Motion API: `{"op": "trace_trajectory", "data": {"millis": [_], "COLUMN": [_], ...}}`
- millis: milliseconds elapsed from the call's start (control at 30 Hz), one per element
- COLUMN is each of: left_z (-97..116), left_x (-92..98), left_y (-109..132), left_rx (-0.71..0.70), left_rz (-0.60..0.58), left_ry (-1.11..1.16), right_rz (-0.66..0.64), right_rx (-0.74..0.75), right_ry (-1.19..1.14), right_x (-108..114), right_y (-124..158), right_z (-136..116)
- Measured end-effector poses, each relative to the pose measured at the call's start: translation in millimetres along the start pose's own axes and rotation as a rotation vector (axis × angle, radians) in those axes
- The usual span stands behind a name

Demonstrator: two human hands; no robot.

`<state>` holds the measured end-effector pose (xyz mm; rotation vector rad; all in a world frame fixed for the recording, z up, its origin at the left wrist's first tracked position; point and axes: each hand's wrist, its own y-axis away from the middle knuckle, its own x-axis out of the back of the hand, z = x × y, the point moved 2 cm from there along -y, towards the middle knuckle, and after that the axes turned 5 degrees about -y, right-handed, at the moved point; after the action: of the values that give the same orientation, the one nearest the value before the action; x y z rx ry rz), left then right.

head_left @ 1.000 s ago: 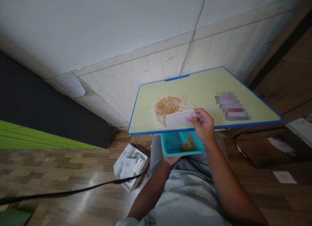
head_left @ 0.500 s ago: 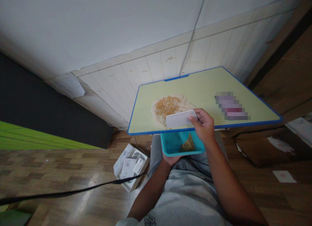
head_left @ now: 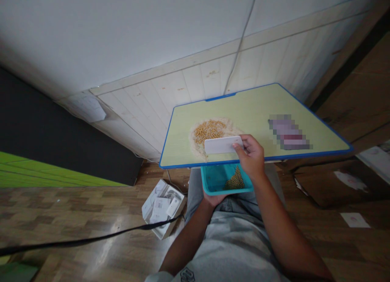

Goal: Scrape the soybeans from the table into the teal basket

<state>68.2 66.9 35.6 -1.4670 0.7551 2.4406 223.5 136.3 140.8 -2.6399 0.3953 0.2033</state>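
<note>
My right hand (head_left: 251,154) pinches one end of a flat white card (head_left: 221,145), which stands on edge over the near side of a pile on the table. Golden soybean-like beads (head_left: 210,130) lie in the middle of that pile, ringed by pale, rice-like grains (head_left: 195,148). Beneath the table's front edge, my left hand (head_left: 215,199) grips a turquoise plastic tray (head_left: 213,192) from below, its fingers mostly hidden. Small greenish-gold beads (head_left: 235,180) are heaped in the tray's right part.
The light-green table (head_left: 252,107) has a blue rim. A pixelated flat object (head_left: 289,132) lies on its right side. An open white box (head_left: 163,209) with papers and a cable sits on the floor, near a black strap (head_left: 122,234). Cardboard (head_left: 332,184) stands at the right.
My right hand and the card have shifted slightly left and away from me, and the card lies more level. My left hand and the tray have stayed in place.
</note>
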Motion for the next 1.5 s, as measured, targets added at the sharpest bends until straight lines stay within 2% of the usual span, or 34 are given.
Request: {"op": "trace_trajectory", "data": {"millis": [267,667,900,1100,1233,1500], "left_z": [2,1,2,3,2,3], "left_x": [-11.9,-1.2,-6.1,-9.0,-5.9,-13.5], "left_y": [1,-1,3,4,4,6], "left_rx": [-0.042,-0.010,0.002,0.018,0.028,0.031], "left_rz": [0.012,-0.017,0.117,0.058,0.106,0.072], "left_ry": [0.018,-0.007,-0.038,0.023,0.021,0.010], "right_rz": [-0.031,-0.027,-0.027,0.044,0.033,-0.025], "right_rx": [-0.020,-0.034,-0.037,-0.007,-0.015,-0.019], "right_ry": [-0.014,-0.051,-0.056,-0.041,-0.036,0.010], "right_x": [-4,0,3,6,9,-1], "right_y": [0,1,0,-1,-2,2], "right_z": [5,2,-6,-8,-6,0]}}
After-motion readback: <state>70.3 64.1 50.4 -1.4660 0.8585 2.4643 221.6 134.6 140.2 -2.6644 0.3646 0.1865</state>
